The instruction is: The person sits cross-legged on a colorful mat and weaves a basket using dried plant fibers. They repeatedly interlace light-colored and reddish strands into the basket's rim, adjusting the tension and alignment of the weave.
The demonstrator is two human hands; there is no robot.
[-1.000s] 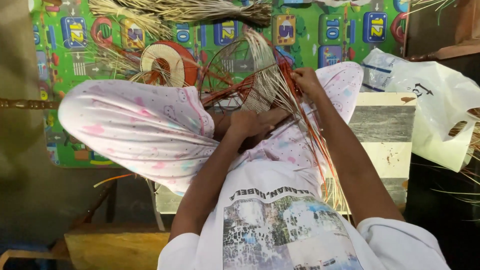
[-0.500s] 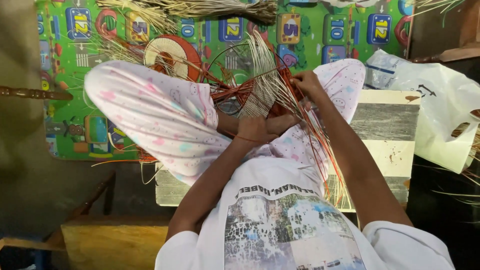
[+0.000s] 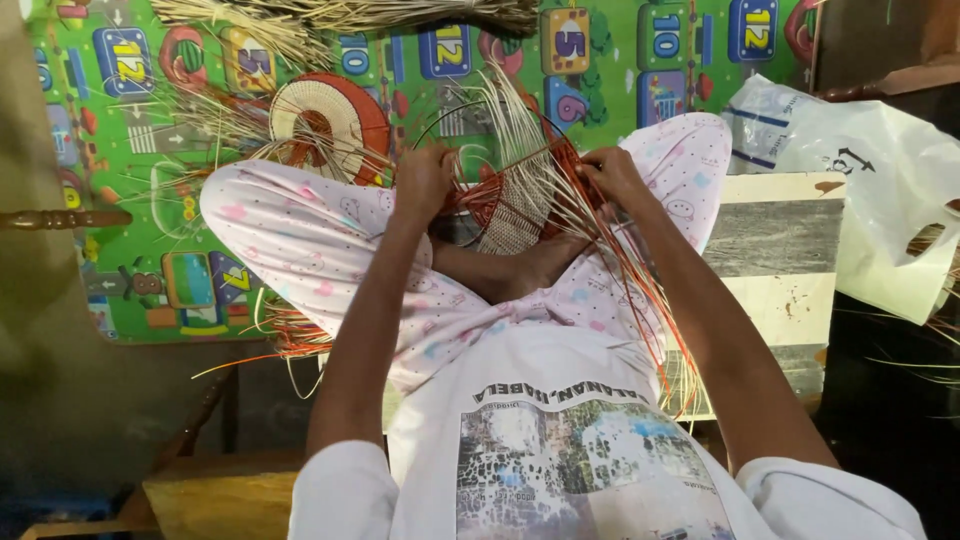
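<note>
A half-woven basket [image 3: 515,205] of tan and red-brown strips rests on my crossed legs, which are in pale pink printed trousers. My left hand [image 3: 424,180] grips its left rim and wire hoop. At the right edge, my right hand [image 3: 612,176] pinches a bunch of loose strips [image 3: 640,300] that trail down over my right thigh. My bare foot [image 3: 530,268] lies just under the basket.
A finished round woven piece [image 3: 325,122] with a red border lies on the green play mat [image 3: 140,180] beyond my left knee. Bundles of straw [image 3: 400,14] lie at the far edge. A white plastic bag [image 3: 880,190] and a low wooden stool [image 3: 775,260] are at right.
My left hand has moved from the middle of my lap up to the basket's left rim. My foot now shows below the basket. The camera view shifted slightly.
</note>
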